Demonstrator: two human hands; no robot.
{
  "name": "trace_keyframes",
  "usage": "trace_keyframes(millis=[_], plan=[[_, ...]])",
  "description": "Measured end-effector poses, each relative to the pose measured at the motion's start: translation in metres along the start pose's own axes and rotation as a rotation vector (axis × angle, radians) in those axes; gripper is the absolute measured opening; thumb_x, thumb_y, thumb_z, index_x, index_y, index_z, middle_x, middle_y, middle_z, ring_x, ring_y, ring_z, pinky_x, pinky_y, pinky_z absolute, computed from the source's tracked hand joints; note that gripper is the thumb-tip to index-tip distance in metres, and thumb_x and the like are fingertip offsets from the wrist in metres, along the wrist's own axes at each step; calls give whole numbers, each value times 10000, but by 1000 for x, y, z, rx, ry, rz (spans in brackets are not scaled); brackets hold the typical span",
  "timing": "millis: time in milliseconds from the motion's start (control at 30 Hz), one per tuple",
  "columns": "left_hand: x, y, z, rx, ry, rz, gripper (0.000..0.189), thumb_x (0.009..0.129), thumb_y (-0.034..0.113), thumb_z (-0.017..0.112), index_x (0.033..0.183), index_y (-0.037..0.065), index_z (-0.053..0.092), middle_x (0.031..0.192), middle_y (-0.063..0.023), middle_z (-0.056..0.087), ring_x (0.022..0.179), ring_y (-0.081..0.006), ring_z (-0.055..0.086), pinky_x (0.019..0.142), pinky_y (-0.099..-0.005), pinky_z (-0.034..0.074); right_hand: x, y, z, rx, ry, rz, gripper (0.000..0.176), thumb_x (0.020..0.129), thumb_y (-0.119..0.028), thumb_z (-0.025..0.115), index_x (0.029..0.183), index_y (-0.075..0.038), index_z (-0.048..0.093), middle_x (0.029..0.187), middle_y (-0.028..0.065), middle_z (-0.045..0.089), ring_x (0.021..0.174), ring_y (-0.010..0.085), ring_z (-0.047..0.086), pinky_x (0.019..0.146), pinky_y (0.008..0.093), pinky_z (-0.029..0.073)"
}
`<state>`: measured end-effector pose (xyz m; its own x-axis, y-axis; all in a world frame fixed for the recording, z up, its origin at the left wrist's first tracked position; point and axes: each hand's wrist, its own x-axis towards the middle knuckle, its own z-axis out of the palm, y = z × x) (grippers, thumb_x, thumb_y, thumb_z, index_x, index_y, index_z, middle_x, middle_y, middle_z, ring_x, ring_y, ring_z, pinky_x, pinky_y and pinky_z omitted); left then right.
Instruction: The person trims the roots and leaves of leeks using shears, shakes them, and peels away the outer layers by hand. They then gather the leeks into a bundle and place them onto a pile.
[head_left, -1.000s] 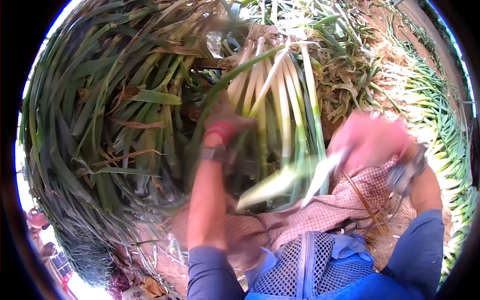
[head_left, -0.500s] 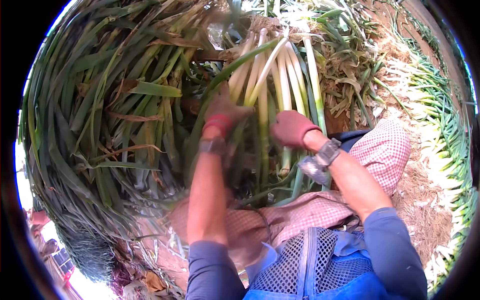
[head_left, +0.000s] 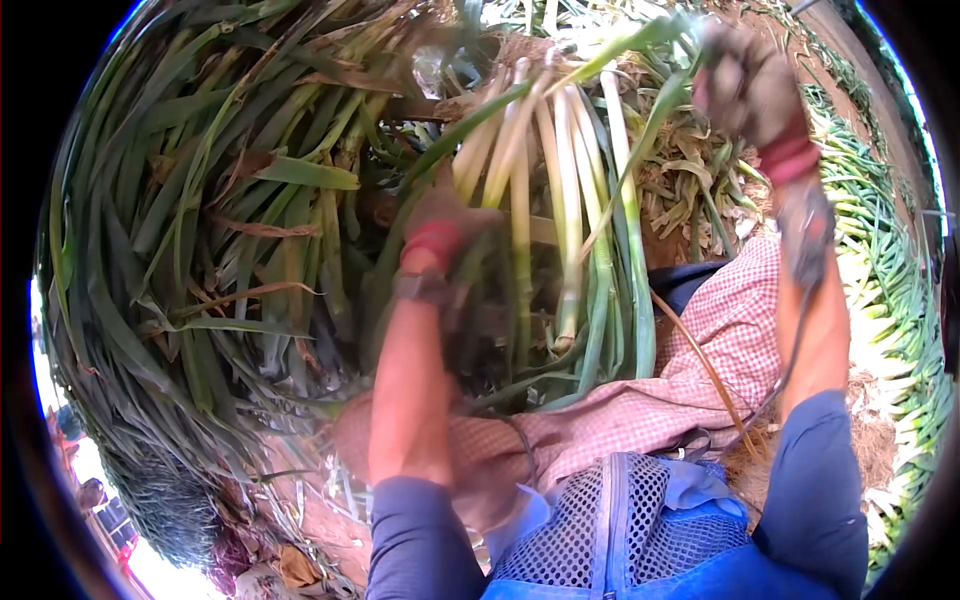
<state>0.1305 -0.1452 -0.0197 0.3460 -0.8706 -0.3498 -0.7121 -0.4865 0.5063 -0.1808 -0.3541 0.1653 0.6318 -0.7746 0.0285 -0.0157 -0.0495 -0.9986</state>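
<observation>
My left hand [head_left: 445,215], in a glove with a red cuff, is closed around the lower part of several long green onions [head_left: 500,165]. Their white ends point away from me, and the thumb lies across the stalks. My right hand [head_left: 745,85], gloved too, is raised at the upper right with its fingers curled. Green onion leaves [head_left: 640,45] trail from it to the left and downward, somewhat blurred. More white-and-green stalks [head_left: 570,200] lie side by side between the two hands, over my checked trousers [head_left: 640,400].
A tall heap of green onion leaves [head_left: 200,200] rises on the left. Dry peeled leaves [head_left: 690,170] lie piled beyond the stalks. Along the right side runs a long row of green onions [head_left: 890,330] on the ground. A blue mesh bag [head_left: 640,530] is against my front.
My right hand has lifted from the stalks up and to the right, pulling leaves with it. My left hand has stayed nearly in place.
</observation>
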Motion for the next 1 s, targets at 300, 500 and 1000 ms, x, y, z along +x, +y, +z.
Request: trace_keyframes(millis=[300,500,1000], plan=[[1,7,-3,-53,-63,-76,1257,728,447,925,1719,107,231,1440,-311,651,1297,-450,666,1110,-491,516,30,34,-166,-102,189,71,173,1080,-169,662,1019,-28,742,946,85,763,856,152,742,764,308,661],[0,7,-2,-36,-43,-47,1216,727,457,900,1697,89,266,1449,-326,629,1309,-482,638,1099,-508,519,-64,173,-5,-878,-143,561,500,1008,-444,723,1167,30,727,1095,253,758,1039,373,740,968,458,580],[3,-4,9,-36,57,3,1166,712,451,903,1672,155,310,1501,-343,568,1318,-504,619,1086,-527,523,-93,194,53,-37,326,400,440,952,-279,839,1192,62,698,947,33,734,824,117,691,806,277,553]])
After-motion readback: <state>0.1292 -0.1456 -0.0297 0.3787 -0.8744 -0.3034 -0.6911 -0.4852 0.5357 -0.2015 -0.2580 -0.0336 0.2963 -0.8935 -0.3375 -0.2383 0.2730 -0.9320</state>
